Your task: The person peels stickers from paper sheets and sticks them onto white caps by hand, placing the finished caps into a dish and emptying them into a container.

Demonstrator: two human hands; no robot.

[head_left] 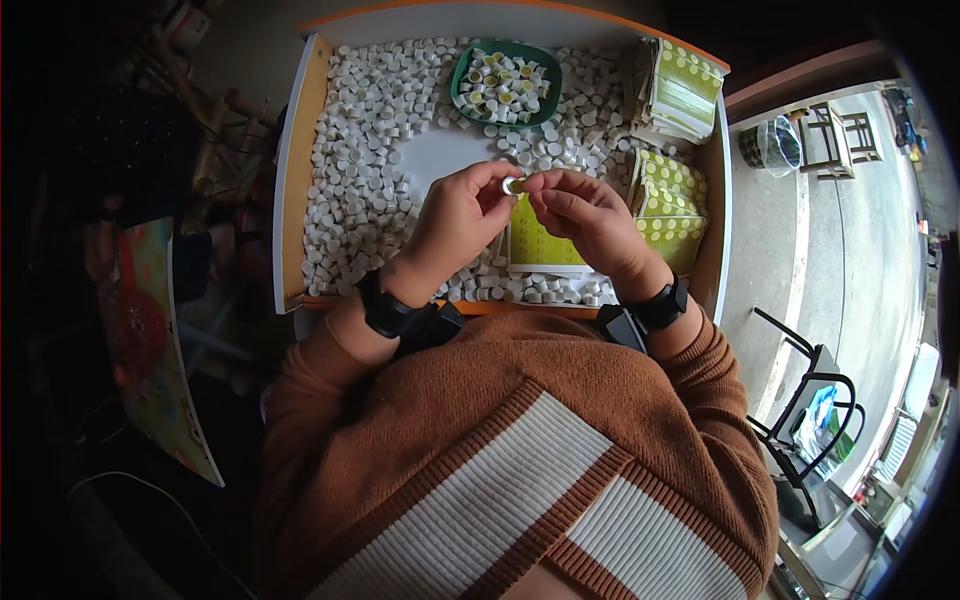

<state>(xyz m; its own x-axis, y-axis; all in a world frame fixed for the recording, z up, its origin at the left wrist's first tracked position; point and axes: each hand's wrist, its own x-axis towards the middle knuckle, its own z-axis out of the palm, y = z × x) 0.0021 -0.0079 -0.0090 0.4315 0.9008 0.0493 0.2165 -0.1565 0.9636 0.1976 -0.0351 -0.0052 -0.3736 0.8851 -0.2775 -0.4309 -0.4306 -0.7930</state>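
Note:
Above the middle of the box, my left hand (457, 214) pinches a small white round cap (509, 187) between thumb and fingers. My right hand (590, 212) meets it from the other side, its thumb and forefinger closed on a small yellow-green sticker (518, 186) against the cap. The fingertips partly hide the sticker. Below the hands lies a green sheet of round stickers (540, 243), partly covered by my right hand. Loose white caps (350, 150) surround it.
The shallow box (289, 180) has orange-edged walls. A dark green bowl (556, 72) at its back holds caps, several with yellow-green tops. Stacks of green dotted sheets (685, 90) stand along the right side. Beyond, a black chair (815, 430) and wooden stools (828, 140) stand on the floor.

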